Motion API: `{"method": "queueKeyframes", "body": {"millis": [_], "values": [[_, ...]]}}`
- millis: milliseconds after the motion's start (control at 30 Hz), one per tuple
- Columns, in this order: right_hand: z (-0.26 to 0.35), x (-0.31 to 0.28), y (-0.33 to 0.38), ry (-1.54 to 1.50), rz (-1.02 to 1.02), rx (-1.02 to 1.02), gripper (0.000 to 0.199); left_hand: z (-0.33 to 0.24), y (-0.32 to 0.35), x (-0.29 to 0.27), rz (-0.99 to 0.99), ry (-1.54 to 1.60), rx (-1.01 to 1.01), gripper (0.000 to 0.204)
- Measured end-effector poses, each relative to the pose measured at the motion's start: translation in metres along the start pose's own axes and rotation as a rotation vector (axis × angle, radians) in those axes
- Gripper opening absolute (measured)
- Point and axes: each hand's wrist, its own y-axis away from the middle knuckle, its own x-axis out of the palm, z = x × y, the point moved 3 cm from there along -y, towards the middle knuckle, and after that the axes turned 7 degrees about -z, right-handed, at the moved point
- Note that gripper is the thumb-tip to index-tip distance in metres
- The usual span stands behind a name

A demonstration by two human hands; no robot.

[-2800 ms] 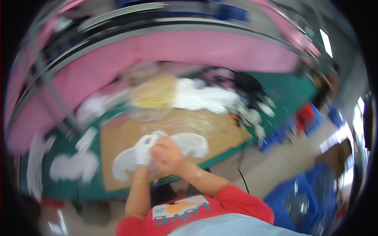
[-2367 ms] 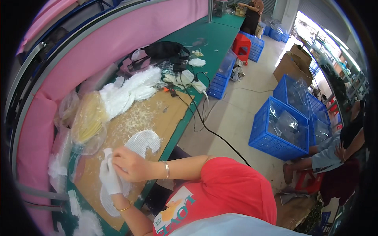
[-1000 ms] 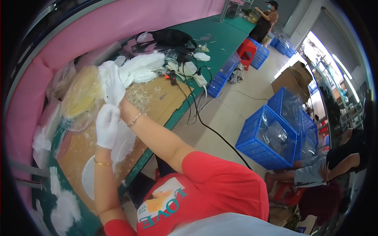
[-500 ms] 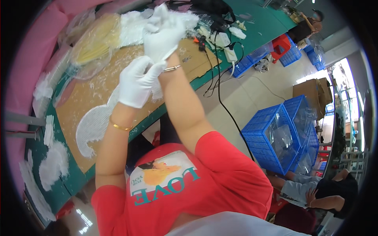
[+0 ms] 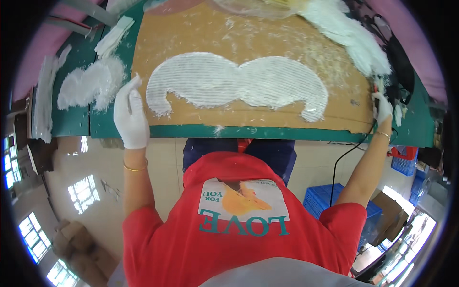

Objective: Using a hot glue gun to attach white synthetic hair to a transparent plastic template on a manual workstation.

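A white moustache-shaped piece of striped, fringed fabric point(image 5: 201, 79) lies flat on the brown cardboard sheet point(image 5: 267, 28). Beside its left end is my left hand point(image 5: 130, 117), in a white glove, fingers stretched upward and holding nothing. Far to the right, my gloved right hand point(image 5: 383, 109) reaches past the cardboard edge. Its fingers close around something small that I cannot make out, near a black cord point(image 5: 351, 149). Just beyond that hand sits a pile of white fluffy material point(image 5: 356, 45).
Another fluffy white piece point(image 5: 93, 83) and a folded white bundle point(image 5: 114, 36) lie on the green table point(image 5: 248, 130) at left. A black bag-like thing point(image 5: 399, 62) is at the far right. Blue crates point(image 5: 325, 196) stand on the floor, with cardboard boxes point(image 5: 79, 246) at lower left.
My hands have come apart; the left no longer pulls at the right glove's cuff. The right has gone to the table's right side, the left beside the moustache piece. The view has turned.
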Motion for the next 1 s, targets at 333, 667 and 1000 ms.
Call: {"method": "queueKeyframes", "body": {"millis": [333,667,1000], "values": [[0.075,0.012,0.172,-0.942,0.769,-0.128,0.052,-0.038,0.03,0.057,0.389,-0.116,0.392,0.044],[0.082,0.068,0.225,-0.713,0.367,-0.328,0.036,-0.036,0.037,0.083,0.696,-0.169,0.398,0.051],[0.027,0.089,0.247,-0.835,0.24,-0.146,0.038,-0.081,0.018,0.144,0.802,-0.081,0.515,0.059]]}}
